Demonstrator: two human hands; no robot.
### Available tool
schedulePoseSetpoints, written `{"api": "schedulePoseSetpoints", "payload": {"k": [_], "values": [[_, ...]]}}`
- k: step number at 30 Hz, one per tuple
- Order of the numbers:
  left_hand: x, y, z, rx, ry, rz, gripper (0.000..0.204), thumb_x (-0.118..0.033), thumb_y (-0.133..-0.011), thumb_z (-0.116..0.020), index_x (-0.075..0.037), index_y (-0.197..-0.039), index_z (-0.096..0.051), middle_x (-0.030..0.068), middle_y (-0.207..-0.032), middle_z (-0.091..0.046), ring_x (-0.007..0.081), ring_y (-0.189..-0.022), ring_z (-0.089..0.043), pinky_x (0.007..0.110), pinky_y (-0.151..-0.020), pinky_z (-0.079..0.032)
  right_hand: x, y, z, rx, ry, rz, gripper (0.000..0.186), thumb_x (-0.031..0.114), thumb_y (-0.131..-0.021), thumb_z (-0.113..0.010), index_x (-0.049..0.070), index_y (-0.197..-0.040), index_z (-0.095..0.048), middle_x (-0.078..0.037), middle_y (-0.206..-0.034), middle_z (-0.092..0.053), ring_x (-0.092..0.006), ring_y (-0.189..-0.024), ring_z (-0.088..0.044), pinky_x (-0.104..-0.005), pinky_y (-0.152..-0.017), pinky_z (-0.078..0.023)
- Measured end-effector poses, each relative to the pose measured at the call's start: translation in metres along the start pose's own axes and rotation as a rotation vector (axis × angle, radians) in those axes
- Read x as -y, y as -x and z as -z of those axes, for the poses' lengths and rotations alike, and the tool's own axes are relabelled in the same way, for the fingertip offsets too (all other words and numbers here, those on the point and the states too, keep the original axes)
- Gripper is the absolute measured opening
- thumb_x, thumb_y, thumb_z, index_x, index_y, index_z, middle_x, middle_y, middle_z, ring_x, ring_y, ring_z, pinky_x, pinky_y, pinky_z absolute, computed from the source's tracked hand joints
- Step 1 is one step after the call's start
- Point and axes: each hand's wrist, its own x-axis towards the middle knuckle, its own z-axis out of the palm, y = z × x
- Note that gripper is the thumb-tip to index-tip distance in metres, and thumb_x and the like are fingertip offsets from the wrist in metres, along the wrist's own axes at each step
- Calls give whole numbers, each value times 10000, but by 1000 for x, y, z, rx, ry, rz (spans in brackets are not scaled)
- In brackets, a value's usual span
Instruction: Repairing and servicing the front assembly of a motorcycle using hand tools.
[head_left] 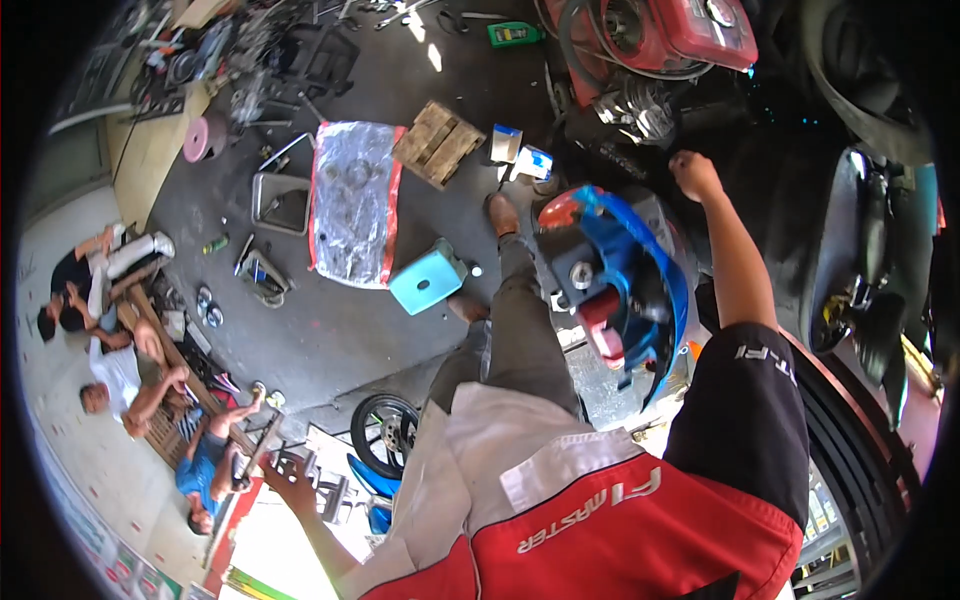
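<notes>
Your right hand (697, 177) is held out ahead and to your right, beyond the blue motorbike panel (672, 275) and well apart from your body. Its fingers look curled in toward the palm; whether they pinch anything cannot be told. The panel stands just beside your right leg, between that leg and your right forearm, its inner side partly exposed, with a red part (603, 325) in its hollow and an orange-red lamp (562, 206) at its far end. No contact between hand and panel is seen.

Your left hand (289, 484) reaches out low on the left, near some grey metal parts (332, 488). Its fingers appear partly bent, but at this size you cannot tell whether they are spread, pressed together or gripping.

On the dark floor (330, 340) before you, note the light-blue stool (427, 280), just beside a clear plastic sheet (352, 200) edged in red. A wooden pallet (440, 143) adjoins the sheet's far right corner; two small boxes (506, 143) lie to the right of it. A green bottle (515, 35) lies farther off, left of a red machine (715, 35). At far left, several people (120, 375) sit by a wooden bench (165, 430).
</notes>
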Motion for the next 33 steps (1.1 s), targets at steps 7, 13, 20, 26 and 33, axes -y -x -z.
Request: {"api": "schedulePoseSetpoints", "payload": {"k": [7, 13, 20, 26, 33], "values": [[-4, 29, -79, 680, -376, 339, 676, -224, -867, -780, 3, -1390, -417, 221, -1416, -426, 345, -1185, -529, 443, -964, -470, -117, -153, -134, 362, 472, -105, 352, 313, -935, -606, 47, -1141, -711, -196, -1133, -708, -373, -1107, -660, -441, -965, -529], [-95, -61, -127, 736, -287, 459, 526, -233, -918, -707, -40, -1354, -483, 146, -1346, -524, 264, -1081, -595, 373, -839, -515, -160, -216, -205, 85, 354, -375, 539, 422, -919, -595, -71, -1125, -673, -288, -1199, -657, -407, -1170, -622, -438, -1006, -502], [-170, -116, -146, 622, -116, 286, 426, -292, -971, -629, -73, -1327, -547, 77, -1233, -623, 176, -931, -646, 313, -704, -537, -145, -185, -156, 3, 375, -274, 399, 441, -872, -612, 95, -1028, -736, -199, -1059, -719, -398, -1008, -685, -505, -921, -524], [-166, -108, -131, 676, -10, 292, 469, -288, -967, -649, -24, -1334, -528, 120, -1217, -605, 189, -970, -611, 323, -767, -533, -129, -155, -16, 68, 56, -178, 371, 350, -896, -639, 26, -1037, -753, -206, -965, -734, -346, -903, -716, -387, -802, -526], [-158, -73, -135, 683, 31, 252, 470, -314, -950, -674, -73, -1330, -540, 107, -1210, -629, 182, -963, -616, 336, -760, -529, -84, -115, 160, 229, -941, -249, 286, 190, -941, -646, 158, -696, -503, 86, -607, -354, -63, -523, -290, -255, -520, -252]]}}
